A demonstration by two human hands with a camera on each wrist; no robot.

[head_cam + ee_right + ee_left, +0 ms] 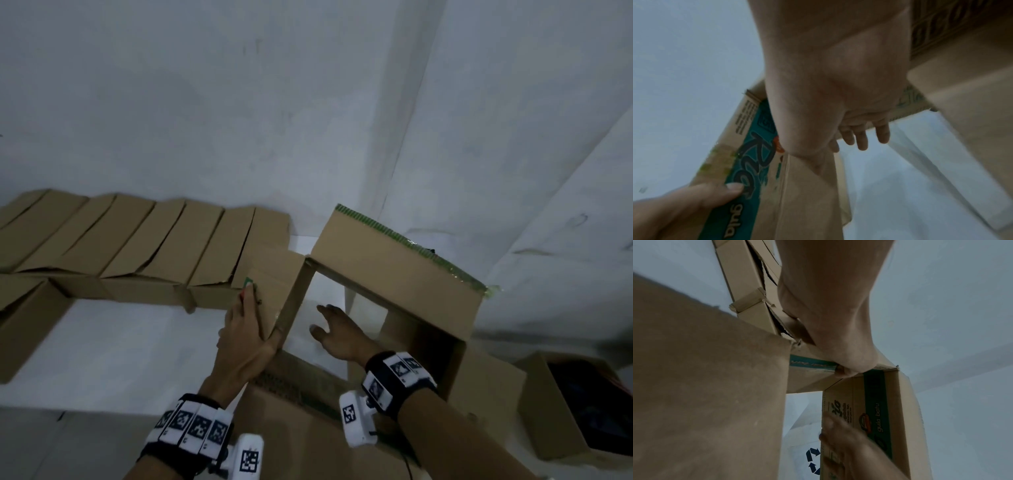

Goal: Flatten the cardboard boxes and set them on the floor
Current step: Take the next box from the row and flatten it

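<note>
Left hand [245, 329] grips left wall of open box [394, 260]; right hand [337, 334] inside hollow, fingers spread, holding nothing. Box between hands, long axis running rightward; flattened boxes [130, 240] left.

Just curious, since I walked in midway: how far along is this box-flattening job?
Done: a row of flattened boxes already lies on the floor along the wall. In hand: an open box, both ends open, still squared up; the left hand grips its side panel while the right hand reaches inside, fingers spread. Left: collapsing it and laying it down, and possibly another box at the right.
</note>
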